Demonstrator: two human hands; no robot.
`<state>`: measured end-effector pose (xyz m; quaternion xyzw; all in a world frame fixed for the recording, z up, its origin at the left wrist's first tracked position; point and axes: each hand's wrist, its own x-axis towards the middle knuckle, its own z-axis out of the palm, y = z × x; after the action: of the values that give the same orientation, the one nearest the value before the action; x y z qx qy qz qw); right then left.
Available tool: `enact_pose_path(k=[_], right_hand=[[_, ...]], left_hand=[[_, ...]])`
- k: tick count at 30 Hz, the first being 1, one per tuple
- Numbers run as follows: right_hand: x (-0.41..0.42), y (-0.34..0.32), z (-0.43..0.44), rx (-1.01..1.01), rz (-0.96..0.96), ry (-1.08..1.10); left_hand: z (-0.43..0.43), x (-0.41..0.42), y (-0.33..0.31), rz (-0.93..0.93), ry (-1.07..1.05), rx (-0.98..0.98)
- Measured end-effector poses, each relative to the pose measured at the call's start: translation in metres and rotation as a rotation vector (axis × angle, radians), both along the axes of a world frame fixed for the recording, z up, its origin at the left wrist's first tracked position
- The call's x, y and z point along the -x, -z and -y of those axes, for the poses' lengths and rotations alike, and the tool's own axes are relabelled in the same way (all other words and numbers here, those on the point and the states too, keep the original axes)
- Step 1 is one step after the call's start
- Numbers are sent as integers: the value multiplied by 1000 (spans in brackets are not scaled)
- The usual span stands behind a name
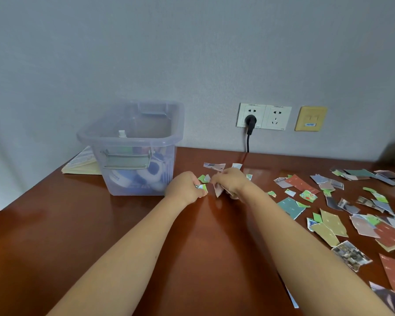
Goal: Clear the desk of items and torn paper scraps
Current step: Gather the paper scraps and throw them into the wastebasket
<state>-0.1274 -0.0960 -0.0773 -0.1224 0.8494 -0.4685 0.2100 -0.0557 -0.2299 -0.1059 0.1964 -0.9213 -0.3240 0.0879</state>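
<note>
Both hands are out over the brown surface (78, 224), close together, just right of the clear bin (128, 139). Left hand (185, 187) is curled round a small green-and-white scrap (203, 187), and right hand (230, 181) pinches a pinkish scrap (218, 190). A few more bits lie just beyond the knuckles. Off to the right, torn scraps (333, 222) lie everywhere: teal, red, olive, green and grey, jagged-edged, flat and overlapping. The bin holds blue and white items.

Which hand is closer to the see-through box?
Left. The left hand, pinching paper scraps, is just beside the near right corner of the see-through box; the right hand, also gripping scraps, is farther right, beyond the left hand.
</note>
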Motion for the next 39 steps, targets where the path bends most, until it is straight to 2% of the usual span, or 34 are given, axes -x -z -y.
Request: enact_pose_path(k=[3, 5, 7, 9, 12, 17, 19, 22, 27, 32, 39], right_hand=[[1, 6, 0, 472, 365, 174], [1, 9, 1, 733, 569, 253], [3, 12, 0, 857, 653, 287], [4, 14, 0, 886, 655, 281], [6, 14, 5, 725, 504, 267], [8, 14, 19, 84, -136, 77], [13, 19, 26, -101, -260, 20], [16, 22, 36, -312, -346, 15], [23, 20, 42, -361, -321, 23], [30, 21, 40, -300, -249, -13], [28, 23, 41, -316, -277, -41]], left_hand=[[2, 2, 7, -47, -18, -91], [2, 2, 8, -105, -20, -268], [-1, 0, 3, -163, -67, -502], [-3, -2, -2, -175, -127, -710], [-2, -4, -6, -176, -122, -836], [-4, -6, -5, -199, -132, -842], [-4, -4, -3, -225, -136, -854], [-5, -3, -2, -258, -140, -856], [-6, -5, -3, -265, -144, -857], [-6, -4, -2, -257, -161, -847], [-5, 2, -1, -194, -167, -836]])
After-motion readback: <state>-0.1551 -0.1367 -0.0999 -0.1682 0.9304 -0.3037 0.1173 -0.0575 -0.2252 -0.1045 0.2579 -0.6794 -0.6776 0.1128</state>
